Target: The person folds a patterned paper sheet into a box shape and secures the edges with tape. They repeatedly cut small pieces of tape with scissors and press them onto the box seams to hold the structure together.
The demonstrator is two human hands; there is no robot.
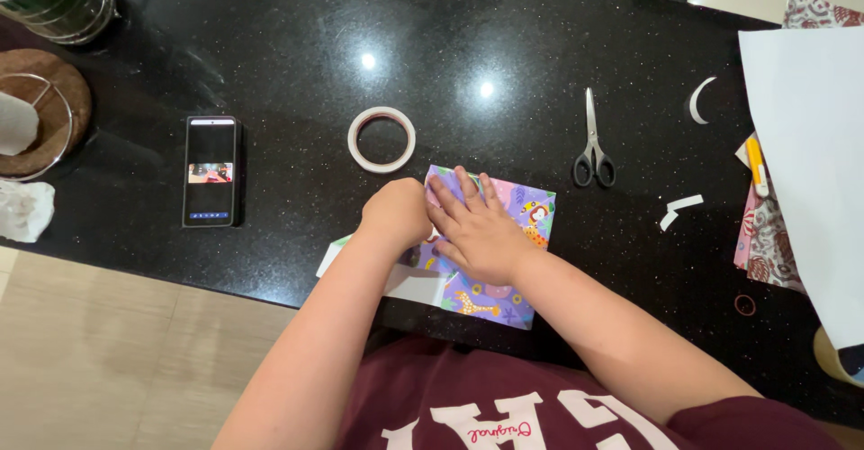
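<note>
Mostly hidden: purple patterned paper [513,234] under flat right hand [477,225]; left hand [396,211] fisted, contents unclear.

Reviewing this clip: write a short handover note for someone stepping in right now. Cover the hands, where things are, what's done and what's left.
Left hand: closed in a fist, pressing on the left part of the purple patterned paper.
Right hand: flat, fingers spread on the same paper, holding it down.
The paper lies at the near edge of the black counter, already partly folded, with white underside showing at the left.
Nearby: tape roll just beyond, scissors to the right, phone to the left, white sheet at far right.
Tape and scissors lie untouched; no tape visible on the paper.
</note>
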